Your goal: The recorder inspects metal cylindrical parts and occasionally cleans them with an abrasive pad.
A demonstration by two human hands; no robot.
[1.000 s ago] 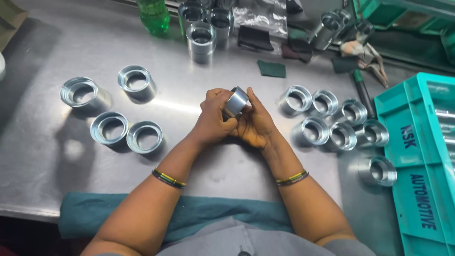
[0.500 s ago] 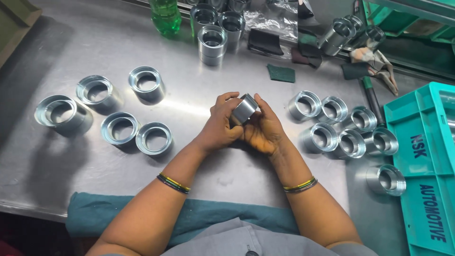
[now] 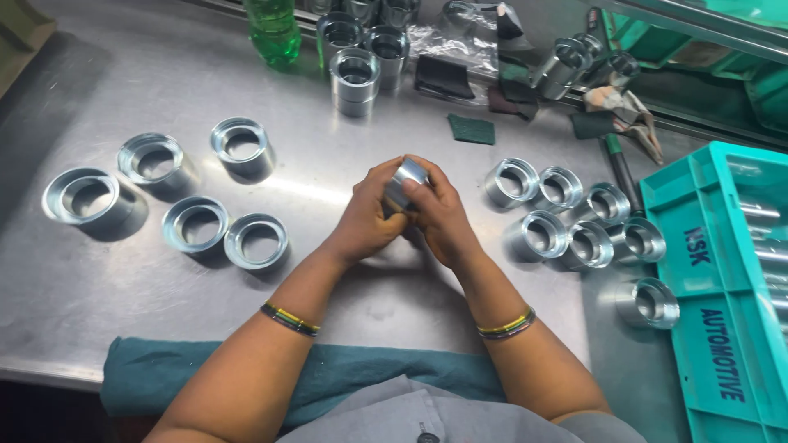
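You are cupping a small machined steel ring (image 3: 404,182) between both hands above the middle of the steel workbench (image 3: 98,303), lifted clear of its surface so you can turn it and look it over. Your left hand (image 3: 367,217) is wrapping the ring from the near left with its fingers closed against the wall, and your right hand (image 3: 441,215) is closing over it from the right, so both are grasping the same piece. Toward the left edge, five wider steel rings (image 3: 197,223) are sitting bore-up and spaced apart, which is keeping each easy to pick singly. Toward the right edge, a tighter cluster of smaller rings (image 3: 574,215) is lying just beside the teal plastic crate (image 3: 712,328), close enough to move across without reaching. Along the far edge, stacked steel sleeves (image 3: 355,78), a green bottle (image 3: 273,31) and a green scouring pad (image 3: 471,129) are staying out of your working space. A teal cloth (image 3: 205,369) is padding the near edge under your forearms.
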